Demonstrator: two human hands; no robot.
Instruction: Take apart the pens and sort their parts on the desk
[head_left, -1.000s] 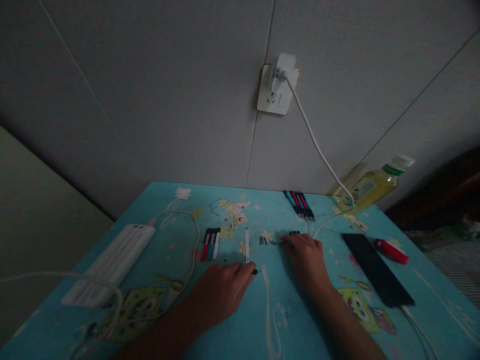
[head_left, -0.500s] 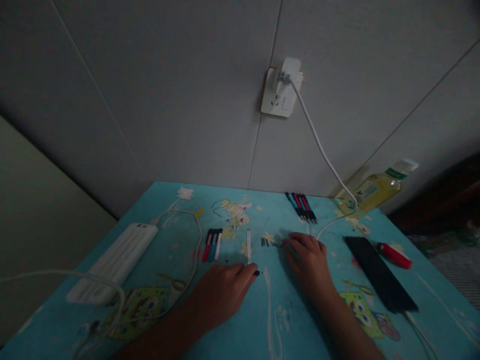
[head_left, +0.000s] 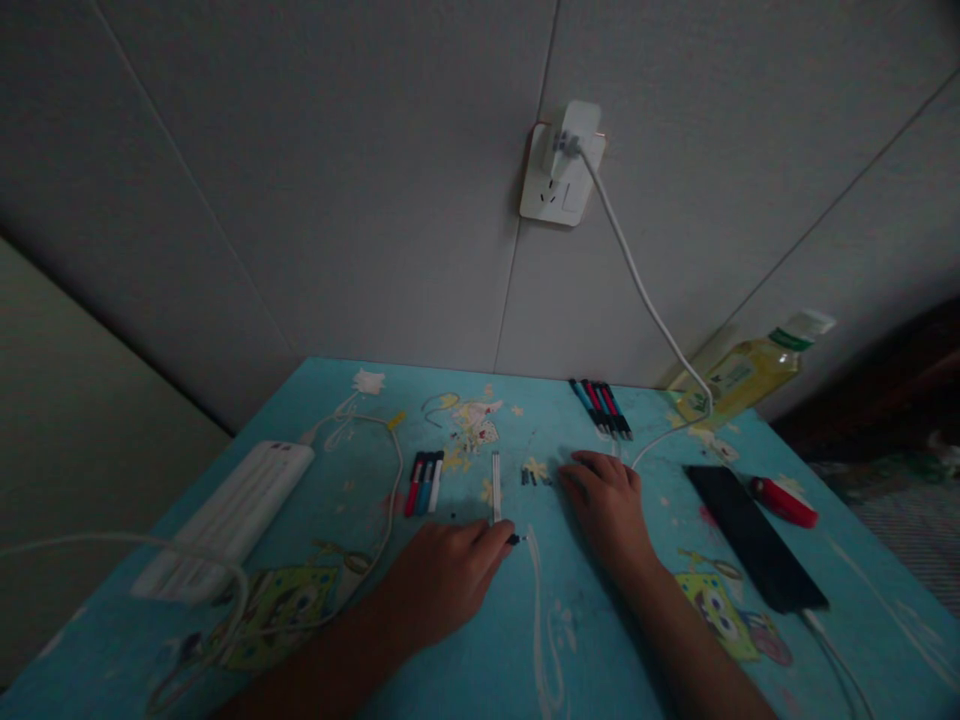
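My left hand (head_left: 456,572) is closed around a pen part; only its dark end (head_left: 514,540) with a thin tip pokes out past the thumb and forefinger, pointing right. My right hand (head_left: 609,505) rests on the table, fingers curled and fingertips drawn together beside a short row of small dark pen pieces (head_left: 535,479). Whatever lies between those fingertips is too small to make out. White pen refills (head_left: 496,485) lie upright in view just beyond my left hand. Left of them are pen barrels (head_left: 425,484) in red, blue and white with dark ends.
Several pens (head_left: 602,409) lie side by side near the wall. A white power strip (head_left: 225,525) with cables sits left. On the right are a black phone (head_left: 756,538) on a cable, a red object (head_left: 784,502) and a yellow liquid bottle (head_left: 742,375). A charger (head_left: 577,135) is plugged into the wall.
My right hand has shifted slightly away from me and left, and its fingers have drawn in by the dark pieces. My left hand keeps its hold. The view has tilted a little.
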